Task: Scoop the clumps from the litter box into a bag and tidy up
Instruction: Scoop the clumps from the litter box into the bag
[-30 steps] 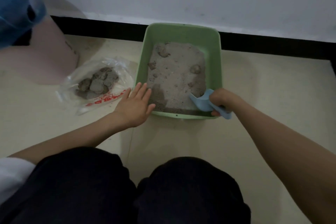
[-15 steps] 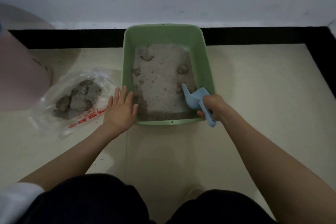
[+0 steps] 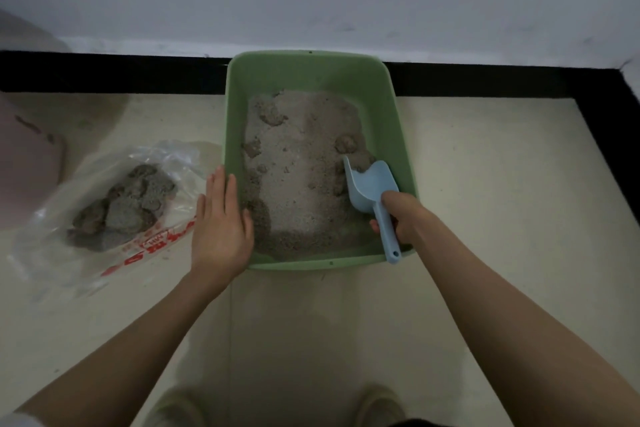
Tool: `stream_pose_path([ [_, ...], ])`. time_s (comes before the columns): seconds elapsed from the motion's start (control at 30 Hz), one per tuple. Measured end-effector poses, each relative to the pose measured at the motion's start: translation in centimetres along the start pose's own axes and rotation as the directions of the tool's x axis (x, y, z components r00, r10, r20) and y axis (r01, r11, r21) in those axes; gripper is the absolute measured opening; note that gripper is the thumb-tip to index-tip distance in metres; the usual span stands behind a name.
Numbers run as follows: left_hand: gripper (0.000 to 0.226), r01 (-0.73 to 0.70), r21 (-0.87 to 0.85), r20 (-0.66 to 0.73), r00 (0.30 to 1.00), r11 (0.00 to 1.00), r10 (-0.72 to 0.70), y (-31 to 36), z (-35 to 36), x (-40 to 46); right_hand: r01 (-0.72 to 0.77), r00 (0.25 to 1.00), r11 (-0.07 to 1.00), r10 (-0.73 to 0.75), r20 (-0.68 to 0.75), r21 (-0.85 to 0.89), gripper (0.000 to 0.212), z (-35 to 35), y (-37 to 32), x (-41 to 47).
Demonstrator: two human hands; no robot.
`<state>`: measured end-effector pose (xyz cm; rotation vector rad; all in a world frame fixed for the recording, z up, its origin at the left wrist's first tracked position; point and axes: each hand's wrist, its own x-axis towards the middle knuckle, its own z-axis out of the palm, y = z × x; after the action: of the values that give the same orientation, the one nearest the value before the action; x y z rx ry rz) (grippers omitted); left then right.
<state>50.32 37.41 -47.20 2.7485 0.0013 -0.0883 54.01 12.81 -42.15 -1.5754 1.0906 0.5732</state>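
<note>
A green litter box (image 3: 311, 71) stands on the pale floor against the wall, filled with grey-brown litter and several clumps (image 3: 344, 144). My right hand (image 3: 403, 217) grips the handle of a light blue scoop (image 3: 370, 189), whose blade tip is pushed into the litter by the box's right wall. My left hand (image 3: 220, 229) lies flat, fingers together, on the box's near left rim. To the left on the floor lies a clear plastic bag (image 3: 162, 236) with red print, holding several grey clumps (image 3: 126, 206).
A pink rounded object (image 3: 24, 170) sits at the far left edge beside the bag. A black skirting strip (image 3: 502, 81) runs along the wall and down the right side. My two shoes (image 3: 379, 406) show at the bottom.
The view has tilted down, so my knees have dropped out of sight. My right hand has pushed the scoop forward into the litter at the right wall. My left hand stays on the rim.
</note>
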Motion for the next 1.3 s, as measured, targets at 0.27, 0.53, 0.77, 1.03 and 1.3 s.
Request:
stream_pose_path([
  [0.27, 0.062, -0.009, 0.0, -0.019, 1.0, 1.0, 0.009, -0.1, 0.2, 0.2, 0.03, 0.999, 0.961, -0.02, 0.039, -0.274, 0.017, -1.0, -0.1, -1.5],
  [0.53, 0.068, -0.001, 0.01, 0.012, 1.0, 1.0, 0.001, -0.2, -0.1, 1.7, 0.116, 0.977, 0.827, -0.194, -0.086, -0.551, 0.015, -1.9, -0.4, -2.5],
  [0.77, 0.067, 0.009, -0.021, -0.009, 1.0, 1.0, -0.009, -0.3, 0.1, 1.6, 0.099, 0.952, 0.649, -0.283, -0.118, -0.755, 0.014, -3.1, -0.8, -2.9],
  [1.03, 0.067, 0.012, -0.021, -0.016, 1.0, 1.0, -0.013, -0.3, 0.2, 1.6, 0.059, 0.937, 0.549, -0.318, -0.144, -0.834, 0.018, -2.8, -1.0, -1.7],
  [1.3, 0.068, 0.014, -0.01, -0.006, 1.0, 1.0, -0.015, -0.2, 0.1, 1.6, 0.077, 0.919, 0.529, -0.366, -0.145, -0.845, 0.035, 0.2, -2.3, 0.4],
])
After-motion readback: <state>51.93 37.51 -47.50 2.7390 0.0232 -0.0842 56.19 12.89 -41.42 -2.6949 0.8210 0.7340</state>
